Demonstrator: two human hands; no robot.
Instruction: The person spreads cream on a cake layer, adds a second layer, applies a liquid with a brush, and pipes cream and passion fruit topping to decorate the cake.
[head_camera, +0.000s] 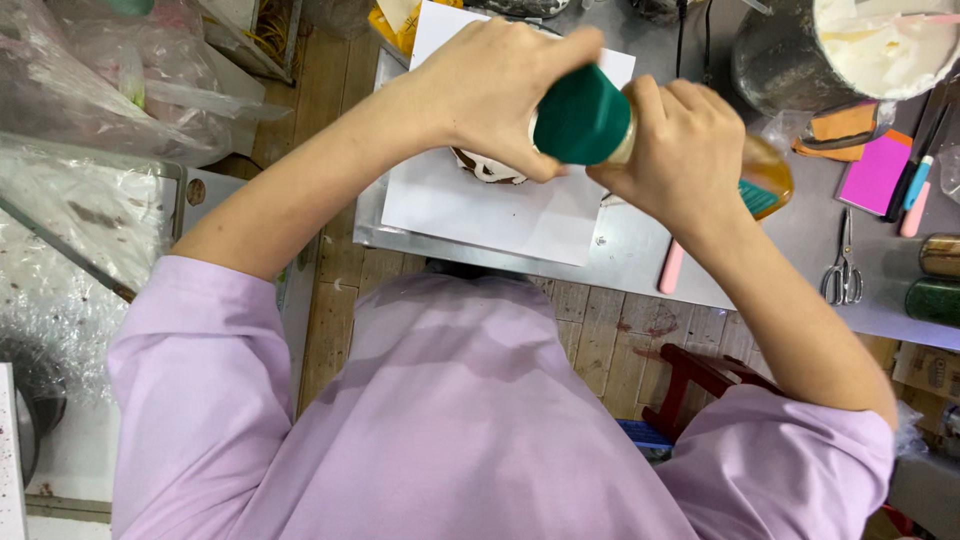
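The person holds a bottle (700, 165) in both hands above a grey table (800, 240), just over a white sheet (470, 205). The left hand (500, 95) is closed around the green cap (582, 120), fingers curled over its top and side. The right hand (685, 150) is wrapped tight round the bottle's neck and body, so that only the amber lower end (768, 175) with a blue label shows past the palm. The bottle lies tilted, cap end toward the person.

The cap sits fully on the bottle; no gap shows between it and the neck, so by the look of it the opening is at its very start, or a closing is at its end; which of the two cannot be told. Under the left hand a brown and white piece (487, 168) lies on the sheet, mostly hidden. Nothing from the bottle shows on the sheet.

To the right lie scissors (843, 272), a pink pad (875, 172), pens (915, 185) and a pink stick (672, 267). A large tub of white paste (885, 45) stands at the far right
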